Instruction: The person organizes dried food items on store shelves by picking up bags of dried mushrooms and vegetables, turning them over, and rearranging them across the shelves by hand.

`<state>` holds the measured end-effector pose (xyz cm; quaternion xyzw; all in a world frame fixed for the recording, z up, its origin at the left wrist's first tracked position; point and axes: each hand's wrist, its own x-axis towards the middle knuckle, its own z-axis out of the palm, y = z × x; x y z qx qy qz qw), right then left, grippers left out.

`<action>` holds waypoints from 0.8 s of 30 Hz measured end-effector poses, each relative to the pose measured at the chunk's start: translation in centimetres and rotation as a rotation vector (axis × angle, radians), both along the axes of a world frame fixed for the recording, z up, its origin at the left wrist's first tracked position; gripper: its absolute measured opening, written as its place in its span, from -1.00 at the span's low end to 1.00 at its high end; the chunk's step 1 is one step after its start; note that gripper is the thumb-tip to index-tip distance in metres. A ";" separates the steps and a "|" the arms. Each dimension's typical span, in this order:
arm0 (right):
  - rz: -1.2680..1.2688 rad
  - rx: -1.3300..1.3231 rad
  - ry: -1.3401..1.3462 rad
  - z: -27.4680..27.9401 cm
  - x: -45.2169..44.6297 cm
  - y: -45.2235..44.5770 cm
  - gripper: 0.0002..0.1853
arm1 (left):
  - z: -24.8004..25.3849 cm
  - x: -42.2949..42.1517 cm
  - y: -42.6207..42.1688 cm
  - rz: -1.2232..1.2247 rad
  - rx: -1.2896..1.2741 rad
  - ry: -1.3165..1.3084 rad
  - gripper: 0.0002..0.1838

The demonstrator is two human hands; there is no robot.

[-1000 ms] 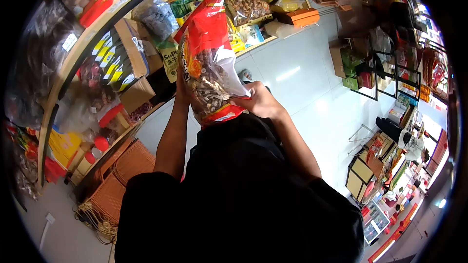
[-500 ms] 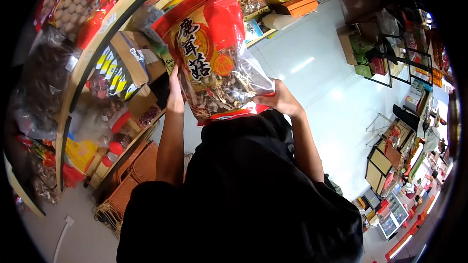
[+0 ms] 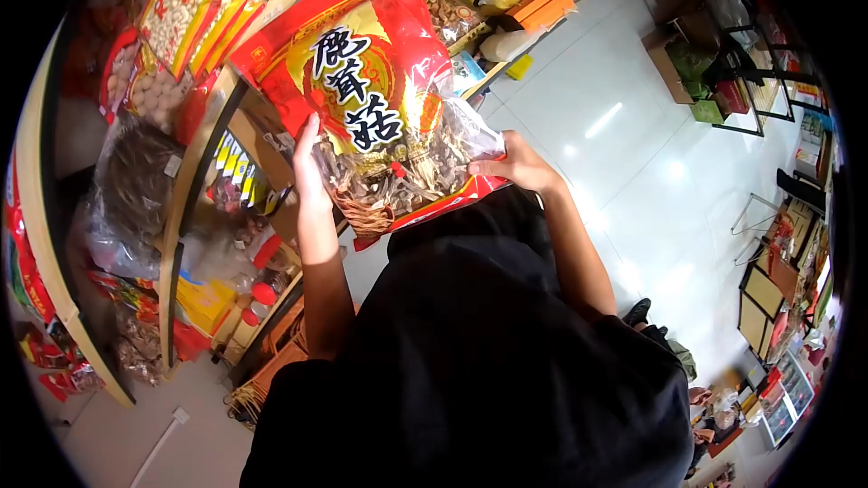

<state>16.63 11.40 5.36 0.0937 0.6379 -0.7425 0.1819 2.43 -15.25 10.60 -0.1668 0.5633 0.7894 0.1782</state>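
A large red and gold bag of dried mushrooms (image 3: 398, 149) is held up in front of my body, its printed face towards me. Big black characters run down its front, and brown dried stems show through the clear lower part. My left hand (image 3: 311, 170) presses along the bag's left side with its fingers straight. At the lower right corner, my right hand (image 3: 523, 165) grips the bag, thumb on the front and fingers hidden behind it.
Wooden shelves (image 3: 172, 280) with packaged dried goods stand close on my left. Bags of nuts (image 3: 176, 23) sit at the upper left. Pale floor tiles (image 3: 579, 145) stretch to the right, with a cardboard box (image 3: 667, 63) and black racks (image 3: 746, 104) beyond.
The bag has tilted and turned so its printed front faces me more squarely, shifting slightly left. Both hands stay on it. My view has turned, and the shelves sit further right.
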 end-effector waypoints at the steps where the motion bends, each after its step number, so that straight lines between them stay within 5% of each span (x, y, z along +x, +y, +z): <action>1: 0.008 -0.021 0.033 0.0 0.0 0.3 -0.59 | 0.7 0.1 0.3 -0.017 0.009 -0.008 -0.59; 8: 0.033 -0.192 -0.011 -0.9 0.0 2.6 -0.54 | 2.8 0.6 2.1 -0.033 -0.029 0.028 -0.54; 13: 0.178 -0.058 0.085 -1.3 0.3 4.0 -0.30 | 1.2 0.1 2.9 -0.164 -0.014 0.012 -0.54; 21: 0.072 -0.247 0.100 0.7 0.7 3.4 0.08 | 2.3 -0.7 3.0 -0.265 0.130 -0.039 -0.62; 24: 0.050 -0.248 0.185 0.6 0.1 2.4 0.18 | 3.7 -0.9 3.5 -0.248 -0.046 0.127 -0.59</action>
